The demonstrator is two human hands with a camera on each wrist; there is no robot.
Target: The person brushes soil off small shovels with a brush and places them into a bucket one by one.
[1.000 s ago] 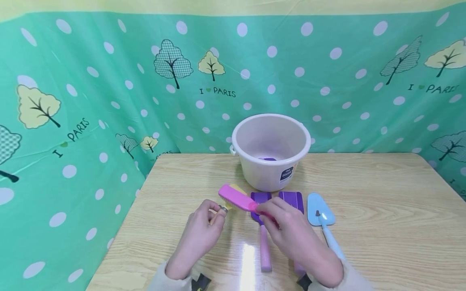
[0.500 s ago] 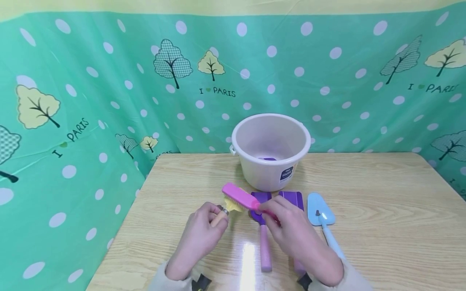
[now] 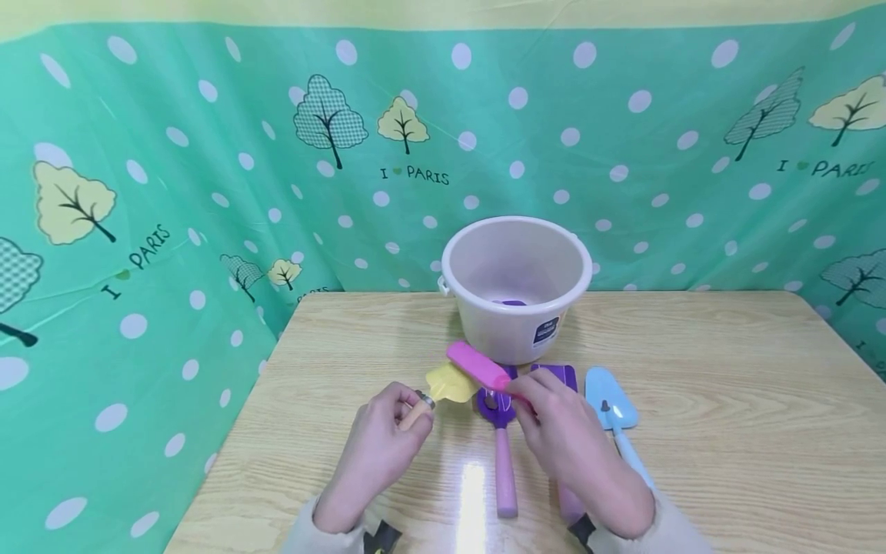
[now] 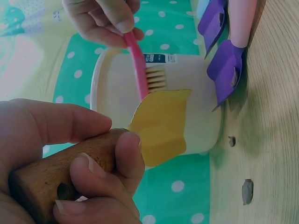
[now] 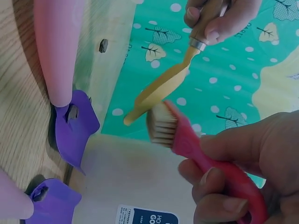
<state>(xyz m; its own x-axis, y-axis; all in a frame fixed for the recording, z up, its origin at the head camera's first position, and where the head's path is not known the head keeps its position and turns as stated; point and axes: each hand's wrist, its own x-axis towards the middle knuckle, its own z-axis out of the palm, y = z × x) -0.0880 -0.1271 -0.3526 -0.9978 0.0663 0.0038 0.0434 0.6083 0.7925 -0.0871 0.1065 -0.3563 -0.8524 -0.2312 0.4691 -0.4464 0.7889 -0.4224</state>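
My left hand [image 3: 384,442] grips the wooden handle of a small garden trowel with a yellow metal blade [image 3: 451,383]. My right hand [image 3: 566,435] holds a pink brush [image 3: 477,365] by its handle. In the right wrist view the brush's pale bristles [image 5: 162,125] are at the blade's far end, seemingly touching it. From the left wrist view, the yellow blade [image 4: 161,123] hides part of the brush head. Both tools are held above the table, in front of the white bucket [image 3: 505,338].
Two purple hand shovels with pink handles [image 3: 506,481] lie below the bucket, one partly under my right arm. A light blue trowel [image 3: 609,398] lies to their right. Something purple shows inside the bucket. Small dark lumps [image 4: 247,191] lie on the wooden table [image 3: 747,431].
The brush has shifted right and away from me across the yellow blade, uncovering more of it. My left hand has tilted the trowel slightly, bringing its blade into fuller view.
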